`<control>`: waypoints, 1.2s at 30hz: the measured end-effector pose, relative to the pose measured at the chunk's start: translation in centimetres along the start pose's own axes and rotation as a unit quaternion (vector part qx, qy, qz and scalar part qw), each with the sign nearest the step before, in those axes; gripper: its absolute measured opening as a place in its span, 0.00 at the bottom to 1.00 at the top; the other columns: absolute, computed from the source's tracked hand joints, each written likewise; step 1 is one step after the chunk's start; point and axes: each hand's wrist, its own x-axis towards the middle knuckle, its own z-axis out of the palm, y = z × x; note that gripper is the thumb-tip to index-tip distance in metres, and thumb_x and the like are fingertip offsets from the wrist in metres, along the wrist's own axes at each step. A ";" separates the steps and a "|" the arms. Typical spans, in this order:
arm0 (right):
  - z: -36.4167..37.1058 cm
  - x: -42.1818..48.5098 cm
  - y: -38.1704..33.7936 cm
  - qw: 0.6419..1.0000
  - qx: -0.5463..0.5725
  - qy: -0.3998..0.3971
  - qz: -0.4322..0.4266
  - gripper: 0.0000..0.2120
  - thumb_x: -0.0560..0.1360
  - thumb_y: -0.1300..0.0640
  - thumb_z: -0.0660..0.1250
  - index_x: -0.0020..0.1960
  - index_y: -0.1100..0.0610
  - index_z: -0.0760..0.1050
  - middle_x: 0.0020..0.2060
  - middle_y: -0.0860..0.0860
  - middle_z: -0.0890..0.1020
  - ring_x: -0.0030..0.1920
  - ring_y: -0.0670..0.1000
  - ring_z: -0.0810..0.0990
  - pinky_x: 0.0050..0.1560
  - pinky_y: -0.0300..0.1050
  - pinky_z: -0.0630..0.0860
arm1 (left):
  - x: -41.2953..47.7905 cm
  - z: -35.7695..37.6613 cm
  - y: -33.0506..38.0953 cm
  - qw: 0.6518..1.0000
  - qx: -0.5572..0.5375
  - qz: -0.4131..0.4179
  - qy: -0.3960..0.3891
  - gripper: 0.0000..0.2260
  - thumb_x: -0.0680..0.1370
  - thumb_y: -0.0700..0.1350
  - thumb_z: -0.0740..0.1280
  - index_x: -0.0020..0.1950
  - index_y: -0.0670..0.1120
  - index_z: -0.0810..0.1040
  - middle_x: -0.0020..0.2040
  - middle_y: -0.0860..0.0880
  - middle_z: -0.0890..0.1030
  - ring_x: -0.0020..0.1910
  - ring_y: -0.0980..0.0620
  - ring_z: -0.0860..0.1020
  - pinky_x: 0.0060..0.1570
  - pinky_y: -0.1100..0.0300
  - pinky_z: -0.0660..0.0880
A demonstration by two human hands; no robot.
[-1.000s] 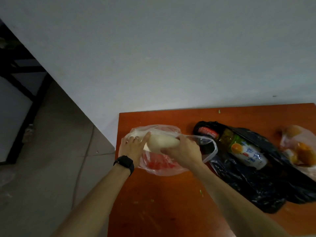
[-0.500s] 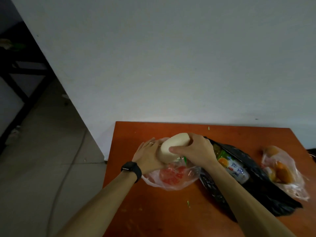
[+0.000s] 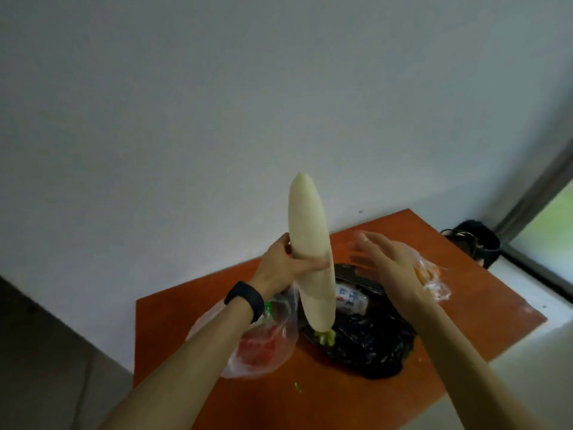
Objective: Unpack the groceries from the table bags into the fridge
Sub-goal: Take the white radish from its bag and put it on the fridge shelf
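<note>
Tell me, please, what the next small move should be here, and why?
Probably carry the radish away toward the fridge, which is not in view: the left hand grips it upright, fully out of the clear bag, and the right hand is open and free to steady it.

On worktop (image 3: 341, 398): left bag (image 3: 263, 352), middle bag (image 3: 378, 346) holding bottle (image 3: 350, 301), right bag (image 3: 434, 283); radish (image 3: 310, 243) upright above in left grip (image 3: 279, 266).

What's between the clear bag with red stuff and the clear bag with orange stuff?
In the head view, a crumpled black plastic bag lies between them, with a white-labelled bottle showing in it.
</note>
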 end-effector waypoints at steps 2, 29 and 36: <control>-4.3 -2.1 1.7 0.999 0.008 0.034 0.018 0.31 0.72 0.29 0.66 0.66 0.48 0.75 0.62 0.47 0.80 0.59 0.48 0.81 0.63 0.53 0.78 | 0.4 4.2 3.0 0.997 -0.073 0.001 -0.020 0.32 0.66 0.50 0.82 0.66 0.49 0.74 0.59 0.51 0.82 0.56 0.50 0.81 0.52 0.52 0.82; -60.8 -44.3 10.2 0.747 0.310 0.580 -0.097 0.24 0.65 0.58 0.77 0.60 0.60 0.78 0.58 0.59 0.79 0.54 0.56 0.82 0.49 0.52 0.84 | -17.4 78.4 29.2 0.878 -0.210 -0.012 -0.430 0.38 0.70 0.55 0.78 0.72 0.52 0.59 0.64 0.45 0.74 0.58 0.41 0.78 0.42 0.41 0.83; -75.0 -52.4 13.5 0.778 -0.012 0.628 -0.036 0.28 0.62 0.49 0.83 0.60 0.46 0.80 0.56 0.44 0.80 0.57 0.51 0.81 0.51 0.54 0.84 | -19.3 95.6 29.2 0.807 -0.218 -0.141 -0.531 0.37 0.70 0.49 0.78 0.74 0.52 0.62 0.64 0.40 0.74 0.58 0.35 0.78 0.42 0.35 0.80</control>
